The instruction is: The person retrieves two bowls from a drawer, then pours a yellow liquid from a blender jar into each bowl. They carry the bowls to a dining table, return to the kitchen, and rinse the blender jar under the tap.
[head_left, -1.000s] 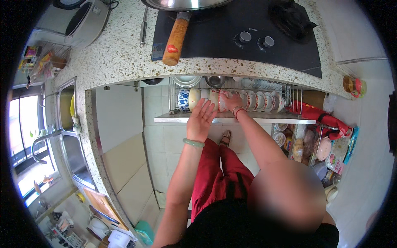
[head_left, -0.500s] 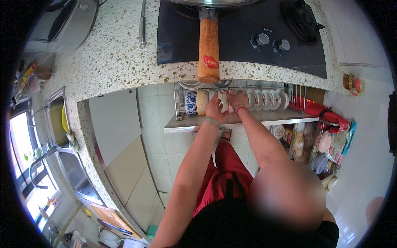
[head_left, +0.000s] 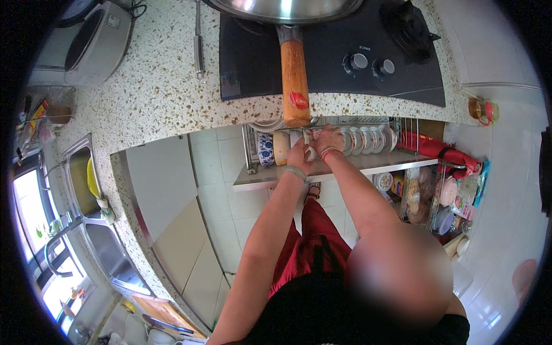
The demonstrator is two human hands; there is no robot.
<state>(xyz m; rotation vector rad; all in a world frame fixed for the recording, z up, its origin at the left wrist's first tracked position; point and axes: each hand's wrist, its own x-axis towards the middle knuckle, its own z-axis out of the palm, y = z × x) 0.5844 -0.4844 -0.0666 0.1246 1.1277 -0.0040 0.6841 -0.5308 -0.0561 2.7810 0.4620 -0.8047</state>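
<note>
Take the blue-patterned bowl [head_left: 265,149] as your landmark, at the left end of the row in the pulled-out drawer [head_left: 256,179]. Just right of it stands a yellowish bowl [head_left: 280,148]. Farther right, your left hand [head_left: 298,156] and right hand [head_left: 329,140] come nearly together over a pale bowl with red marks [head_left: 311,153]. The fingers of both hands are bent, partly open at most; you cannot tell from here whether they have closed on a bowl. Well right of the landmark, white dishes [head_left: 368,140] stand on edge beside your right hand.

The bowls look like glazed ceramic: stiff, probably fairly light, slick if wet, and easily chipped against a neighbour. A pinch across the rim, thumb inside and fingers outside, should suit the pale one.
</note>
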